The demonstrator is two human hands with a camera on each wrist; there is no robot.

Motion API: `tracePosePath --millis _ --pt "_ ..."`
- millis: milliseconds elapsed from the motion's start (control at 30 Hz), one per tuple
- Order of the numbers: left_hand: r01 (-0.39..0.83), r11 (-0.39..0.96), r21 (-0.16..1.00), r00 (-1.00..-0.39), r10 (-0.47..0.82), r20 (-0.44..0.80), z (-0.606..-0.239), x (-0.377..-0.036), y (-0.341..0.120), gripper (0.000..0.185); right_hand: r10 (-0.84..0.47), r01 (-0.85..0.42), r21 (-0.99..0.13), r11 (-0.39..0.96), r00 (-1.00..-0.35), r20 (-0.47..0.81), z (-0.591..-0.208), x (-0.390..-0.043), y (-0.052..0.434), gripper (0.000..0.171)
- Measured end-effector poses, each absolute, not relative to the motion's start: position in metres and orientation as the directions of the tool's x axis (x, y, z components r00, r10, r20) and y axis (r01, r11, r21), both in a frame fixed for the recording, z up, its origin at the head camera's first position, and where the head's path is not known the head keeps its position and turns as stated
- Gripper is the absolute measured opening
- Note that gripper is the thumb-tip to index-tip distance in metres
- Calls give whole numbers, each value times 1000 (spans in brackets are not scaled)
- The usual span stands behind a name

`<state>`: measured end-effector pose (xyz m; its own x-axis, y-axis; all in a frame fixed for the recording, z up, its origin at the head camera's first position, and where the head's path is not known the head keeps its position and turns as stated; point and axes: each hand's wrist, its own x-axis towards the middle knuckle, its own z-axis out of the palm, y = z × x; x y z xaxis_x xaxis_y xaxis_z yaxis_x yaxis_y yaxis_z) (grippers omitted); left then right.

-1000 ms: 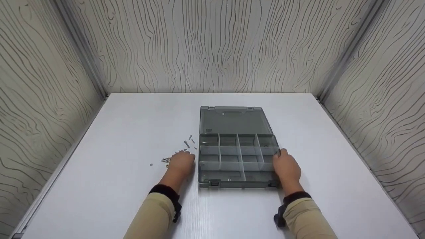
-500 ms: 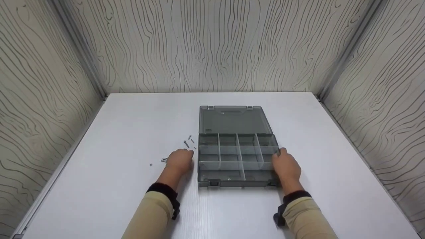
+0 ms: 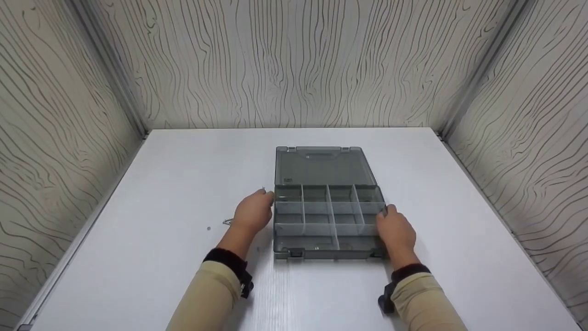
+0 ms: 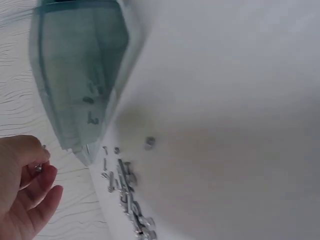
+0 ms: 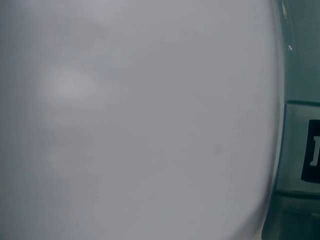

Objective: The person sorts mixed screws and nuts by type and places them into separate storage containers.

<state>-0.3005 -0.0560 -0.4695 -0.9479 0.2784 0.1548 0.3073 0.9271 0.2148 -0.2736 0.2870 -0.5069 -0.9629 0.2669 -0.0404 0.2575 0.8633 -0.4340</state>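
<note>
A grey translucent divider box [image 3: 321,254] lies on the table with its lid [image 3: 326,169] folded back. My left hand [image 3: 253,212] is raised beside the box's left wall, near the back compartments. In the left wrist view, its thumb and index finger pinch a small silver metal piece [image 4: 39,168], too covered to tell its kind. Screws and nuts [image 4: 131,200] lie in a loose heap on the table, mostly behind the left hand in the head view. My right hand [image 3: 397,230] holds the box's right edge, thumb over the rim. That hand is out of its own wrist view.
Clear dividers [image 3: 317,209] split the box into several compartments. A single nut [image 3: 209,228] lies on the white table [image 3: 183,184], left of the heap. Wood-grain panels [image 3: 294,64] stand round the table's back and sides.
My left hand has moved away from the heap, up and slightly right to the box's left wall, a small metal piece in its fingers. My right hand stays on the box.
</note>
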Motion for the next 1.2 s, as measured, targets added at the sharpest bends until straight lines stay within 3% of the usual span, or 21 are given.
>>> tracePosePath --millis 200,467,833,1200 --pt "374 890 260 -927 350 133 -463 -295 -41 12 274 257 -428 866 -961 -22 -508 -273 286 47" --pt "432 881 192 -902 425 76 -471 -294 -24 19 279 268 -414 870 -960 -36 -508 -274 285 51" --pt "390 905 171 -920 393 18 -469 -295 -19 18 277 266 -418 868 -960 -37 -507 -273 285 51" --pt "387 887 252 -919 394 24 -465 -294 -27 17 281 268 -416 869 -959 -32 -509 -275 286 50"
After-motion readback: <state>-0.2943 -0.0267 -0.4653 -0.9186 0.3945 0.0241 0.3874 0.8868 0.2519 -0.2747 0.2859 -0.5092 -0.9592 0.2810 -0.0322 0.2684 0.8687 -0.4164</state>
